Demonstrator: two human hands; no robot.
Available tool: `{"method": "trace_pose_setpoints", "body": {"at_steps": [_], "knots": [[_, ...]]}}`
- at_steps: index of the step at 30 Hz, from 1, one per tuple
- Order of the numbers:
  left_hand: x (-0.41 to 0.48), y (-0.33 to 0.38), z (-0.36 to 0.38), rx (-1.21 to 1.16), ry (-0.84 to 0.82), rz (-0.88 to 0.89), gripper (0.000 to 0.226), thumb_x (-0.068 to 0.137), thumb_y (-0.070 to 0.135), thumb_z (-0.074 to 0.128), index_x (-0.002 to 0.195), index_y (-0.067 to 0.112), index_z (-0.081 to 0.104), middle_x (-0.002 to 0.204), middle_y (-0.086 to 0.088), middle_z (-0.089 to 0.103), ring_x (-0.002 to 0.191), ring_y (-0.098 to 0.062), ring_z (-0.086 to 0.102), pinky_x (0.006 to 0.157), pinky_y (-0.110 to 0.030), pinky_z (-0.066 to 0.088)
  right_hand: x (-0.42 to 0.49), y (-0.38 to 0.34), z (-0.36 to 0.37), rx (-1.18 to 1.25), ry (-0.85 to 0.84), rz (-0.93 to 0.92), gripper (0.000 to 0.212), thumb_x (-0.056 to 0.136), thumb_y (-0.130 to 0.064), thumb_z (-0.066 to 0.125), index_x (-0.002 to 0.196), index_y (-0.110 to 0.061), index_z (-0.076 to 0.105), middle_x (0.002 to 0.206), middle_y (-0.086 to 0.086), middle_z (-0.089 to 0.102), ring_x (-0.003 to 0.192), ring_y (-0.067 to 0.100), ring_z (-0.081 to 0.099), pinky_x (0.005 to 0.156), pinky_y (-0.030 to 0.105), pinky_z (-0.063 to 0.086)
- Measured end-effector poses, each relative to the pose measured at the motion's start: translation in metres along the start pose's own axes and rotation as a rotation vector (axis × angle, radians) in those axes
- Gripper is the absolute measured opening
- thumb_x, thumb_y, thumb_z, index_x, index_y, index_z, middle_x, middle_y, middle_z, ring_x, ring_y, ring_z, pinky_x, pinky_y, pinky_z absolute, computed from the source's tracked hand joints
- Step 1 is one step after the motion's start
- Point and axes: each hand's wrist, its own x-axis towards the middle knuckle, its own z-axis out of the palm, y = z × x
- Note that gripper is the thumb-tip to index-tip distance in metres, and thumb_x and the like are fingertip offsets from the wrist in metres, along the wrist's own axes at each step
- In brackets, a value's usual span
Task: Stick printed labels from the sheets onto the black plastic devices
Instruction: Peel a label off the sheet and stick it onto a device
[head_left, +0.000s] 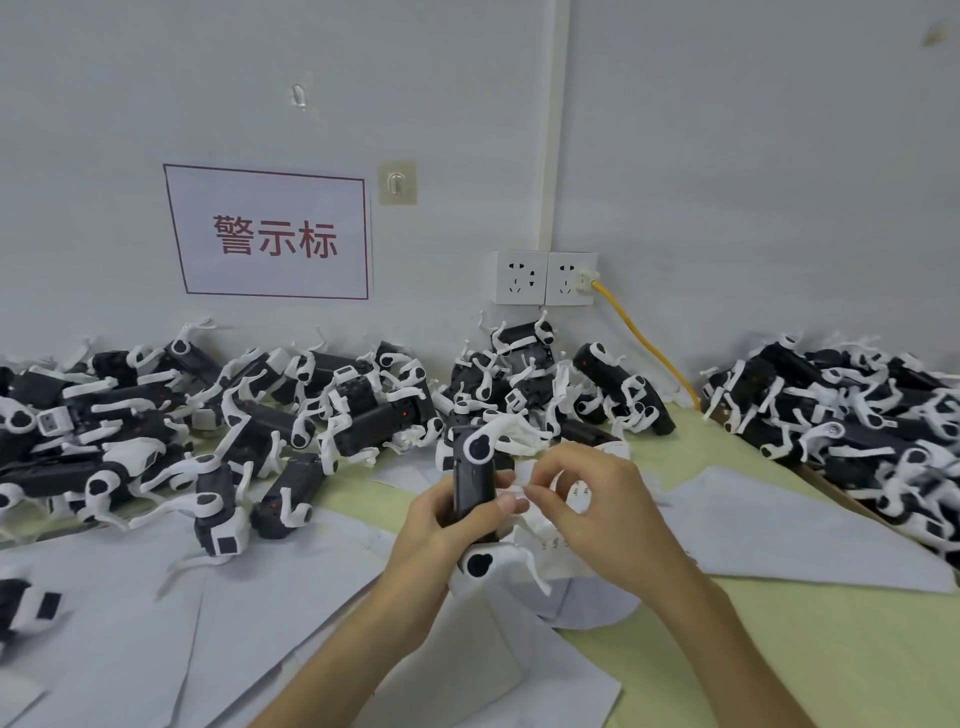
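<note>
The left hand (441, 525) curls round the black device (474, 486) — upright, long axis twelve-to-six; the right hand (597, 512), at its three o'clock, pinches a white label (512, 489) just beside its edge.

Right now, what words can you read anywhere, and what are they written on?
"警示标": red characters on the white wall sign.
The label pinched by the right hand: print too blurred to read.
The sheet beneath the hands: small marks, unreadable.
The black device in the left hand: no readable text.
</note>
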Motion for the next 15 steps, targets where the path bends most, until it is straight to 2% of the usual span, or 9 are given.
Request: {"method": "trace_pose_setpoints", "body": {"at_steps": [4,6,11,13,15], "knots": [[0.003,-0.002,-0.006,0.023,0.049,-0.037,0.036,0.075,0.033,0.083,0.105,0.016,0.075,0.106,-0.012,0.077,0.106,-0.024,0.072,0.093,-0.033,0.054,0.001,-0.002,-0.004,0.1,0.088,0.031,0.026,0.086,-0.01,0.078,0.077,-0.032,0.066,0.081,-0.016,0.068,0.071,0.011,0.064,0.063,0.011,0.044],[0.003,-0.006,-0.006,0.043,0.082,-0.058,0.045,0.073,0.036,0.088,0.108,0.016,0.068,0.103,-0.011,0.077,0.105,-0.023,0.072,0.093,-0.034,0.055,0.001,-0.004,-0.005,0.12,0.106,0.038,0.027,0.084,-0.007,0.079,0.077,-0.031,0.067,0.079,-0.016,0.067,0.069,0.01,0.063,0.062,0.008,0.042],[0.006,-0.015,-0.005,0.084,0.127,-0.085,0.06,0.068,0.046,0.091,0.111,0.014,0.064,0.11,-0.019,0.071,0.102,-0.022,0.072,0.095,-0.038,0.056,0.002,-0.014,-0.008,0.222,0.075,0.055,0.028,0.085,-0.008,0.079,0.077,-0.034,0.07,0.079,-0.012,0.07,0.073,0.011,0.064,0.069,0.011,0.045],[0.007,-0.018,-0.006,0.057,0.11,-0.102,0.062,0.068,0.046,0.084,0.115,0.012,0.063,0.108,-0.017,0.072,0.097,-0.018,0.07,0.092,-0.04,0.054,0.003,-0.02,-0.011,0.431,0.03,0.104,0.021,0.086,-0.011,0.079,0.078,-0.029,0.073,0.078,-0.007,0.071,0.072,0.01,0.064,0.072,0.016,0.049],[0.008,-0.02,-0.007,0.006,0.092,-0.114,0.055,0.072,0.041,0.079,0.117,0.012,0.063,0.105,-0.009,0.075,0.096,-0.015,0.07,0.088,-0.034,0.052,0.005,-0.026,-0.011,0.608,-0.036,0.188,0.01,0.083,-0.02,0.079,0.078,-0.027,0.075,0.077,-0.005,0.071,0.072,0.011,0.065,0.072,0.02,0.051]]}}
